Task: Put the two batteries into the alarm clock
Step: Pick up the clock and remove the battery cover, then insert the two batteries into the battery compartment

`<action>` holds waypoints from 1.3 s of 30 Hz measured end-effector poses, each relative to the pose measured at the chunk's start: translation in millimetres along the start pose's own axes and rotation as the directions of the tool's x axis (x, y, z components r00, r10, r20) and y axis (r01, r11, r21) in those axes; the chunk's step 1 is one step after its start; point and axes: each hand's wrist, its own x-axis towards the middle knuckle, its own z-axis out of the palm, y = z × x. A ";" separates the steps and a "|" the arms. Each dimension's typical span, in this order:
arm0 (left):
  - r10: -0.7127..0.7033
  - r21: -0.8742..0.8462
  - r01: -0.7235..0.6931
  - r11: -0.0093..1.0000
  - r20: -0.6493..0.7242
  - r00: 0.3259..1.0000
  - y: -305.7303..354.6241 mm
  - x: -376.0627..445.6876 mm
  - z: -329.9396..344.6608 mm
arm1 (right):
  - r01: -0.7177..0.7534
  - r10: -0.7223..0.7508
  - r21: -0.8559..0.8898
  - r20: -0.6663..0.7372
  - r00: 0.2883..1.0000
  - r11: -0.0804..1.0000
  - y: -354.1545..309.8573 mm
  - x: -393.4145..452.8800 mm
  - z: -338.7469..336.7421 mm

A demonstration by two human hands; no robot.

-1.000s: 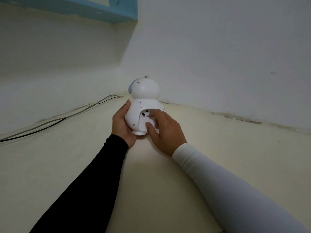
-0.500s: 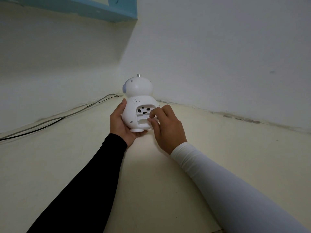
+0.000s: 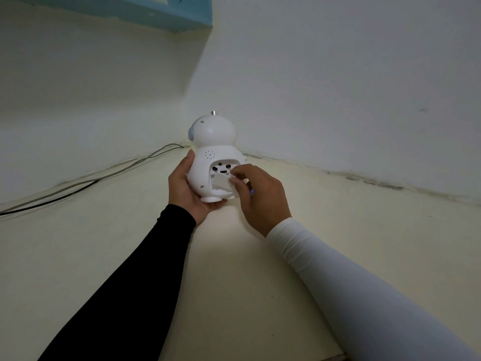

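A white robot-shaped alarm clock (image 3: 212, 142) with a round head and a pale blue ear piece is held upright, its back toward me. My left hand (image 3: 186, 188) cups its base and left side. My right hand (image 3: 260, 195) pinches a white battery cover (image 3: 220, 182) at the recess in the clock's lower back. Two dark round knobs show just above the cover. No batteries are visible.
The clock is held above a cream surface (image 3: 234, 269) that meets white walls in a corner behind it. Two cables (image 3: 86, 182) run along the left wall's foot. A blue ledge (image 3: 166, 15) sits high at the top left.
The clock has turned and lifted slightly so its back faces me. My right fingers have shifted from pressing the cover to pinching it, and it now sits tilted in the recess.
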 end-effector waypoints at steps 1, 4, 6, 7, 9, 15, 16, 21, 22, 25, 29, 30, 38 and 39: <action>0.004 -0.011 -0.004 1.000 -0.004 1.000 0.9 -1.2 -0.2 | 0.000 0.000 0.022 -0.027 1.000 1.000 -1.6 -0.1 -1.2; 0.030 -0.044 -0.031 0.999 -0.028 0.999 2.7 -1.3 -1.0 | -0.007 0.008 0.077 -0.011 1.000 0.997 -5.5 -2.0 -5.1; 0.065 -0.091 -0.069 0.994 -0.039 0.997 4.4 -2.4 -0.4 | -0.015 0.009 0.082 0.083 0.997 0.997 -6.1 -4.6 -5.2; 0.082 -0.111 -0.087 0.990 -0.046 0.996 5.7 -2.6 -0.6 | -0.020 0.009 0.075 0.144 0.990 0.997 -6.2 -6.0 -4.2; 0.102 -0.114 -0.109 0.988 -0.062 0.993 7.6 -1.6 -2.9 | -0.035 0.025 0.030 0.273 0.962 0.999 -5.5 -8.3 -0.2; 0.069 -0.062 -0.077 0.995 -0.109 0.992 6.6 2.0 -6.8 | -0.075 0.118 -0.110 0.467 0.876 0.991 -7.4 -12.1 5.7; 0.071 -0.058 -0.078 0.995 -0.109 0.991 6.1 2.2 -6.9 | -0.074 0.121 -0.116 0.474 0.872 0.991 -7.4 -12.1 5.6; 0.060 -0.044 -0.064 0.997 -0.087 0.994 4.0 5.1 -9.9 | -0.065 0.123 -0.126 0.536 0.836 0.990 -4.3 -12.1 9.4; 0.057 -0.048 -0.061 0.997 -0.081 0.995 4.4 4.3 -9.6 | -0.063 0.120 -0.122 0.543 0.831 0.991 -3.1 -12.2 10.3; 0.051 -0.065 -0.057 0.996 -0.082 0.995 5.6 1.7 -9.3 | -0.056 0.102 -0.101 0.536 0.838 0.993 -2.3 -12.6 9.8; 0.055 -0.062 -0.061 0.996 -0.095 0.994 5.7 0.9 -7.3 | -0.141 0.164 -0.088 0.388 0.907 0.986 2.6 -6.9 4.7; 0.054 -0.062 -0.061 0.996 -0.098 0.994 5.7 0.5 -6.8 | -0.166 0.192 -0.103 0.349 0.917 0.981 6.1 -5.2 3.4; 0.052 -0.024 -0.055 0.998 -0.106 0.993 4.4 5.2 -10.3 | -0.389 0.446 -0.280 0.183 0.876 0.878 31.5 2.9 -3.7; 0.050 -0.026 -0.054 0.998 -0.111 0.993 4.5 5.1 -10.6 | -0.404 0.473 -0.318 0.183 0.862 0.858 34.9 4.0 -4.7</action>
